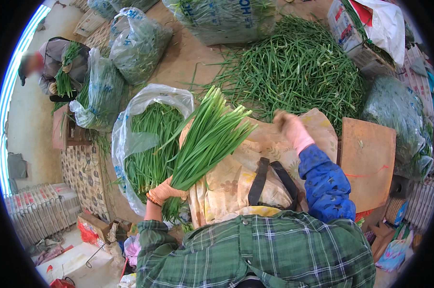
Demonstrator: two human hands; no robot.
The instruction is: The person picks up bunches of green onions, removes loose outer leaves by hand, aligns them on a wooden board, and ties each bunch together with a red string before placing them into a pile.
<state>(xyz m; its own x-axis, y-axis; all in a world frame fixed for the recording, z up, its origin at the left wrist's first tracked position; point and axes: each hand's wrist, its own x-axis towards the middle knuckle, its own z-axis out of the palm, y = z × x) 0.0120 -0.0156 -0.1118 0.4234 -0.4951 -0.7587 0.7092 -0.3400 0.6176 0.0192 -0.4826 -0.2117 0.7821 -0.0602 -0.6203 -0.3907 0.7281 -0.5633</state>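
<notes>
My left hand (166, 191), in a light glove, grips a bunch of long green leafy stalks, apparently garlic chives (211, 140), near its lower part; the pale ends point up and away from me. The bunch lies over my lap, where a patterned cloth apron (238, 176) with black straps is spread. My right hand (289, 124), also gloved and somewhat blurred, is raised over the apron's far edge, apart from the bunch; whether its fingers hold anything is unclear. Left of the bunch stands an open clear plastic bag (118, 144) filled with the same greens.
A large loose heap of green stalks (303, 68) lies on the floor ahead. Filled plastic bags (141, 46) stand around it, with another (393, 115) at right. A brown board (368, 162) is by my right side. Another person (64, 64) sits at upper left with a tied bunch.
</notes>
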